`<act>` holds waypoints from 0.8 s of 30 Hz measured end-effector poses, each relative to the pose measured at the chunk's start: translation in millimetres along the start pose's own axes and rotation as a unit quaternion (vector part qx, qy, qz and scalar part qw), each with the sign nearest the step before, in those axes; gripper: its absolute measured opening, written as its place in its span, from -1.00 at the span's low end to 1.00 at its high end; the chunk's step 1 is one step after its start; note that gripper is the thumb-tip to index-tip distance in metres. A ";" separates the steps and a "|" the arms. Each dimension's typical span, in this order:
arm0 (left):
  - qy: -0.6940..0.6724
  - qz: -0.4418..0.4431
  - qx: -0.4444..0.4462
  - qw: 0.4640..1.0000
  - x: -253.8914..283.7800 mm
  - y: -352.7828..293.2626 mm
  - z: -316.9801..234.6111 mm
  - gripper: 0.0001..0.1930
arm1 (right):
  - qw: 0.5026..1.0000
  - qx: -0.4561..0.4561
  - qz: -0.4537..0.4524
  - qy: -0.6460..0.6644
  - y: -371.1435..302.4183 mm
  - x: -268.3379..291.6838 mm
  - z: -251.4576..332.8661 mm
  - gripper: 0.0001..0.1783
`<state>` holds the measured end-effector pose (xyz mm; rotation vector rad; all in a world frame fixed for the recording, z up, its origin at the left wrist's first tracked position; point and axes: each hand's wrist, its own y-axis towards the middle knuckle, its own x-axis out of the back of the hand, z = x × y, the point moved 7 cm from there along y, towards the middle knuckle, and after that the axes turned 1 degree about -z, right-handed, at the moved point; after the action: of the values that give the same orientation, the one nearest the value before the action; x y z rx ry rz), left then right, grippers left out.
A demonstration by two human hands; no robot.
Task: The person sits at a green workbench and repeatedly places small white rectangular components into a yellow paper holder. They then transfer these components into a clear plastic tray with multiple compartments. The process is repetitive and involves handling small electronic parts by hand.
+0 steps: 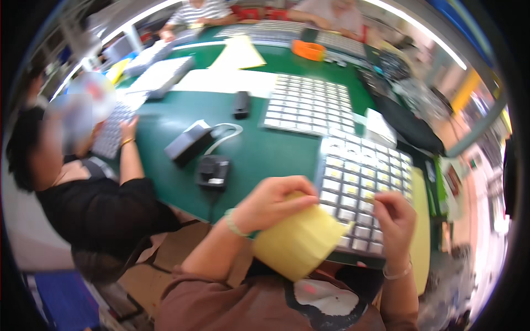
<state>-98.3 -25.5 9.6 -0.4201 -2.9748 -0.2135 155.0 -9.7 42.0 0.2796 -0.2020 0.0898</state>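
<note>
A long green counter (259, 154) is seen running down the room. Bright strip lights (436, 41) are mounted overhead. Brown flooring (165, 259) is visible below.

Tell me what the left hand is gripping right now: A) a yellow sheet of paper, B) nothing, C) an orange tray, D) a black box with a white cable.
A: the left hand pinches the top edge of the yellow sheet of paper, which overlaps the near edge of the gridded tray.
</note>
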 end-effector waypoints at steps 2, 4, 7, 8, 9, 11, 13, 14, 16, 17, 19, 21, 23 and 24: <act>0.032 0.011 0.044 0.998 11.5 2.3 7.1 -0.81 | 0.998 -0.051 0.008 -0.022 8.7 -1.2 -7.8 -0.92; 0.072 0.008 0.032 0.997 13.6 7.6 6.6 -0.82 | 0.995 -0.093 0.023 -0.030 16.4 -1.2 -15.4 -0.87; 0.136 -0.003 -0.044 0.990 9.6 17.0 0.2 -0.83 | 0.992 -0.108 0.044 0.037 28.1 -8.9 -23.7 -0.83; 0.160 -0.014 -0.094 0.983 5.1 19.5 -2.0 -0.82 | 0.991 -0.113 0.062 0.033 32.2 -13.7 -26.8 -0.84; 0.183 -0.026 -0.144 0.972 0.8 20.3 -7.9 -0.80 | 0.990 -0.117 0.072 0.018 35.6 -18.3 -27.0 -0.85; 0.206 0.006 -0.082 0.975 -5.6 23.4 -12.8 -0.74 | 0.987 -0.126 0.094 -0.016 40.8 -29.2 -28.1 -0.85; 0.228 0.025 -0.059 0.971 -10.9 28.2 -11.7 -0.68 | 0.987 -0.132 0.088 -0.006 44.3 -36.9 -33.3 -0.85; 0.243 0.026 -0.067 0.967 -11.6 29.5 -8.6 -0.66 | 0.986 -0.139 0.095 -0.008 46.4 -42.3 -35.3 -0.85; 0.255 0.027 -0.078 0.964 -13.2 30.0 -3.9 -0.64 | 0.984 -0.143 0.102 -0.031 47.1 -50.2 -35.5 -0.85; 0.251 0.027 -0.082 0.964 -14.5 29.7 -1.6 -0.64 | 0.983 -0.141 0.101 -0.055 46.7 -52.3 -33.7 -0.84; 0.247 0.023 -0.088 0.965 -15.7 29.5 1.5 -0.64 | 0.983 -0.136 0.097 -0.081 47.3 -55.1 -33.0 -0.84; 0.245 0.015 -0.092 0.965 -16.2 29.4 4.1 -0.65 | 0.983 -0.131 0.089 -0.087 48.6 -56.1 -35.8 -0.83; 0.242 0.009 -0.101 0.965 -16.6 28.3 4.4 -0.65 | 0.984 -0.118 0.087 -0.106 48.4 -55.4 -38.5 -0.83; 0.240 0.005 -0.106 0.965 -16.5 28.1 4.2 -0.65 | 0.983 -0.110 0.086 -0.116 48.6 -55.1 -39.1 -0.83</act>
<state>-75.1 -2.6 6.5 -0.3442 -2.4802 -0.5501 102.8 44.6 6.5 0.0501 -0.4640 0.2052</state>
